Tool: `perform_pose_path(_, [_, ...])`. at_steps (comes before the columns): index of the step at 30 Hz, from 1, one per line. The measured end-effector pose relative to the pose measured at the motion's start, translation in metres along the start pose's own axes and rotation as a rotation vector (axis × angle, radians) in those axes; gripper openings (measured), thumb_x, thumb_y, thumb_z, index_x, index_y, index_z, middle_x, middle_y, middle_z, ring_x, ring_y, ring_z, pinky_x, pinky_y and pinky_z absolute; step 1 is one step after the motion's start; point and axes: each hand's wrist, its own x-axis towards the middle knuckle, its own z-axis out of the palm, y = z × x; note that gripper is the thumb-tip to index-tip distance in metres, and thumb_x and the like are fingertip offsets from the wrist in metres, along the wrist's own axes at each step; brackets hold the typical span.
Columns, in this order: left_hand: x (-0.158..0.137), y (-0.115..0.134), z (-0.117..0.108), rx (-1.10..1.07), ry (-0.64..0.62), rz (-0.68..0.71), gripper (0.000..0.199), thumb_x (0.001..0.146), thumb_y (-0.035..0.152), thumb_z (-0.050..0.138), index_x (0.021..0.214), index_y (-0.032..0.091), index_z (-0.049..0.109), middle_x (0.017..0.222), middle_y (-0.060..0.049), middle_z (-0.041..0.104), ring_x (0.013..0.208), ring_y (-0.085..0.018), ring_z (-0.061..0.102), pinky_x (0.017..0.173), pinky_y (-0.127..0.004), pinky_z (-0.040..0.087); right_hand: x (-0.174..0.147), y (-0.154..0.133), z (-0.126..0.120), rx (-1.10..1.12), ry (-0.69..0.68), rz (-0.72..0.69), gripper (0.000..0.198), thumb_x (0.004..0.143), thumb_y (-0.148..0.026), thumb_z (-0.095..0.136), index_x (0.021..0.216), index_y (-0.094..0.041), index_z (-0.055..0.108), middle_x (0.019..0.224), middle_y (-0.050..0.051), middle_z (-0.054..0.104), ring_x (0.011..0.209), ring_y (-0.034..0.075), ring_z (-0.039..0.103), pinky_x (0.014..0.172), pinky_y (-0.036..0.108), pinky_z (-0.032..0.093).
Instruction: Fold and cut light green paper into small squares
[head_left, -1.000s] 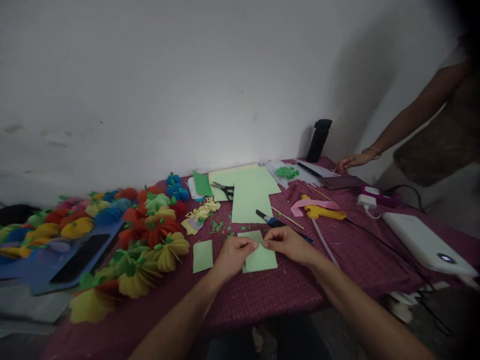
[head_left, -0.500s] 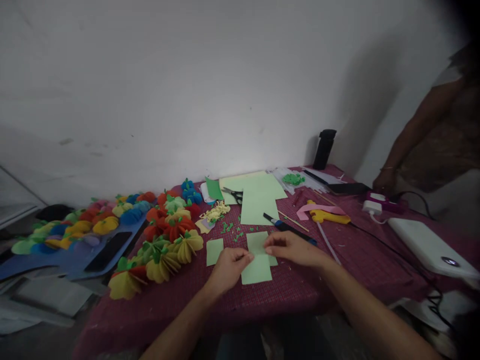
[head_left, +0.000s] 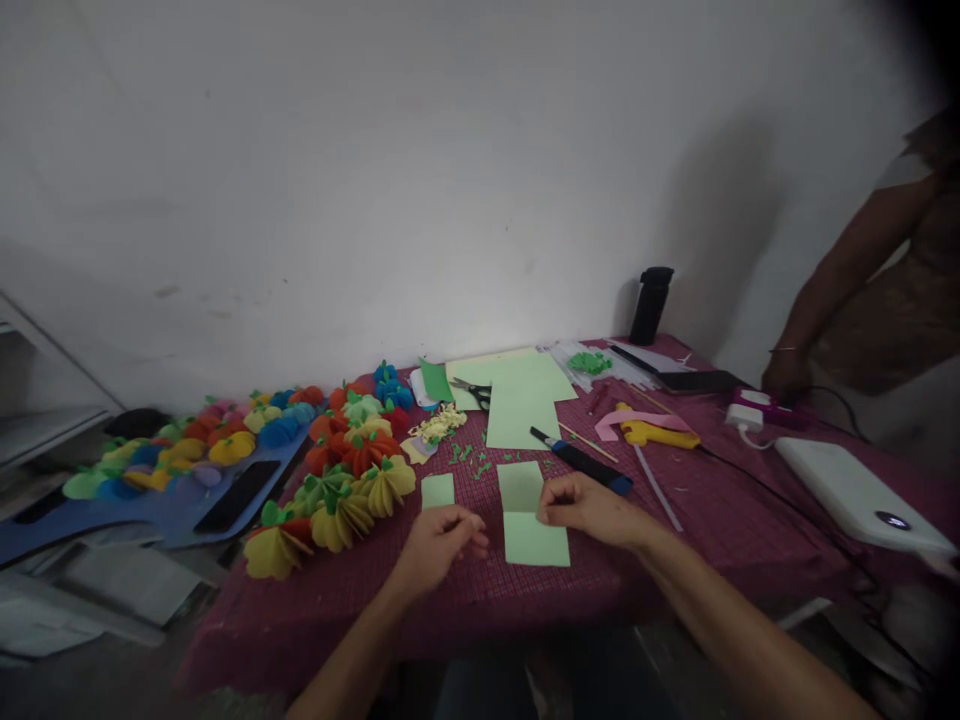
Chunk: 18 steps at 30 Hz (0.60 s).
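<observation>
Two light green paper rectangles lie end to end on the maroon checked tablecloth (head_left: 600, 580): the near piece (head_left: 536, 542) and the far piece (head_left: 519, 484). My right hand (head_left: 589, 508) rests at their right edge, fingertips pinching the paper where the two meet. My left hand (head_left: 441, 538) hovers just left of the near piece with curled fingers, apart from the paper and holding nothing I can see. A smaller green rectangle (head_left: 437, 490) lies beyond my left hand.
Paper pumpkins (head_left: 352, 480) crowd the table's left. Behind the pieces lie a large green sheet (head_left: 521, 395), scissors (head_left: 471, 392), a blue-black cutter (head_left: 581, 462) and a yellow glue gun (head_left: 658, 433). A black bottle (head_left: 649, 305) stands at the wall. Another person's arm (head_left: 832, 290) reaches in at right, near a white device (head_left: 855, 495).
My left hand has let go of the green paper and drawn back to the left. The paper now lies flat as two pieces. The other person's hand has moved from the table's back edge toward the right.
</observation>
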Motion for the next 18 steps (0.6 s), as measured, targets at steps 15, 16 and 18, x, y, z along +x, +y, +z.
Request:
perform_pose_path(15, [-0.009, 0.001, 0.031, 0.009, 0.016, 0.091, 0.026, 0.071, 0.035, 0.055, 0.062, 0.011, 0.060, 0.051, 0.004, 0.045, 0.050, -0.008, 0.036, 0.048, -0.019, 0.027, -0.004, -0.010, 0.032, -0.140, -0.045, -0.059, 0.015, 0.070, -0.023, 0.051, 0.065, -0.013, 0.061, 0.053, -0.004, 0.048, 0.050, 0.007, 0.039, 0.047, 0.018, 0.030])
perform_pose_path(16, [-0.010, 0.001, 0.030, 0.017, 0.016, 0.079, 0.027, 0.071, 0.036, 0.055, 0.061, 0.011, 0.060, 0.050, 0.004, 0.044, 0.049, -0.008, 0.035, 0.047, -0.019, 0.026, -0.004, -0.010, 0.032, -0.145, -0.046, -0.053, 0.015, 0.070, -0.023, 0.052, 0.064, -0.013, 0.061, 0.052, -0.004, 0.047, 0.049, 0.007, 0.038, 0.046, 0.018, 0.029])
perform_pose_path(18, [-0.011, 0.002, 0.025, 0.040, 0.017, 0.060, 0.027, 0.070, 0.036, 0.055, 0.060, 0.012, 0.060, 0.049, 0.004, 0.043, 0.048, -0.008, 0.034, 0.046, -0.019, 0.025, -0.005, -0.009, 0.031, -0.146, -0.053, -0.029, 0.015, 0.069, -0.024, 0.052, 0.063, -0.013, 0.061, 0.050, -0.004, 0.047, 0.047, 0.007, 0.038, 0.045, 0.018, 0.029])
